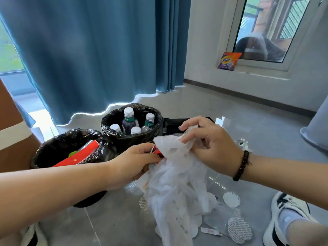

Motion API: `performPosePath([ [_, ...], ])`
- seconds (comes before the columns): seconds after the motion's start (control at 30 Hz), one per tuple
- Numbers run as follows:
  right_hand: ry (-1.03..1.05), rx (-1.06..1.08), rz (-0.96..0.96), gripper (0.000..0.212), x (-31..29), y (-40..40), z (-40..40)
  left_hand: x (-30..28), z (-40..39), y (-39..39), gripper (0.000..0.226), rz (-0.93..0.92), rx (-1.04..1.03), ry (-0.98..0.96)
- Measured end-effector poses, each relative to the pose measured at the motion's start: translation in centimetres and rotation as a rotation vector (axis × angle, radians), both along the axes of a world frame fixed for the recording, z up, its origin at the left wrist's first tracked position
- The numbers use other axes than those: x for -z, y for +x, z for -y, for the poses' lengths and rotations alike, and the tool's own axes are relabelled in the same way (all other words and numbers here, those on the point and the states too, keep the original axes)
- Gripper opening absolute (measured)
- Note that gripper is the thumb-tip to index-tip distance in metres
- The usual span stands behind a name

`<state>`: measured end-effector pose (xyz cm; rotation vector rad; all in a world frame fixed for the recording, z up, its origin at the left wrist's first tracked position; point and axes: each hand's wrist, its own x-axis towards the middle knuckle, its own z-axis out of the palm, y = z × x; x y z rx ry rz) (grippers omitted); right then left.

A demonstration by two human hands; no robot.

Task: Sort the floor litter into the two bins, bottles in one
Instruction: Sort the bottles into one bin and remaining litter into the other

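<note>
Head view shows a crumpled white plastic bag [175, 176] held up over the grey tiled floor [248, 118], between both hands. The right hand [207, 144] grips the bag's upper edge, its fingers [188, 137] curled into the bunched plastic; a dark bead bracelet [242, 166] sits on that wrist. The left hand [134, 162] pinches the bag's left side together with a small red wrapper [157, 152], its fingers clenched round both.

Just behind the hands stand two bins lined with black bags. The farther bin [133, 137] holds four capped clear bottles [128, 119] standing upright. The nearer bin [51, 151], to the left, holds a red flat package [78, 156] leaning on its rim and a bit of something green.

Below the bag, more litter lies on the floor: clear plastic film, round white pads [239, 229] and a small paper slip [210, 231]. A white and black sneaker [282, 215] is at the lower right.

Farther off, a blue curtain [88, 50] hangs behind the bins, and an orange and purple packet [229, 60] rests on the window sill at the right wall.
</note>
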<state>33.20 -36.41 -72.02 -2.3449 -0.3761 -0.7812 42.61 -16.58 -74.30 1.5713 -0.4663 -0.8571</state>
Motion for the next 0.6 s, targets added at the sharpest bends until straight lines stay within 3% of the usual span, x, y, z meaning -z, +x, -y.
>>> performPosePath([
  [0.13, -0.343, -0.092, 0.118, 0.023, 0.3, -0.6, 0.7, -1.1, -0.3, 0.3, 0.025, -0.135, 0.071, 0.011],
  [0.23, -0.47, -0.09, 0.102, 0.032, 0.9, -1.0, 1.0, -1.0, -0.8, 1.1, 0.045, -0.192, 0.099, -0.041],
  [0.3, -0.554, -0.078, 0.064, 0.035, 1.1, -1.2, 0.9, -0.9, -1.0, 1.2, 0.052, -0.159, 0.12, -0.054],
  [0.37, -0.619, -0.087, 0.057, 0.036, 1.1, -1.4, 0.6, -1.0, -1.1, 0.8, 0.043, -0.054, 0.146, -0.025],
  [0.47, -0.611, -0.161, 0.029, 0.038, 1.1, -1.6, 0.0, -0.7, -1.4, 0.7, 0.043, 0.072, 0.126, 0.037],
  [0.6, -0.364, -0.174, -0.055, 0.046, 1.2, -1.5, -0.7, -0.8, -1.9, 0.9, 0.04, 0.169, 0.05, 0.052],
])
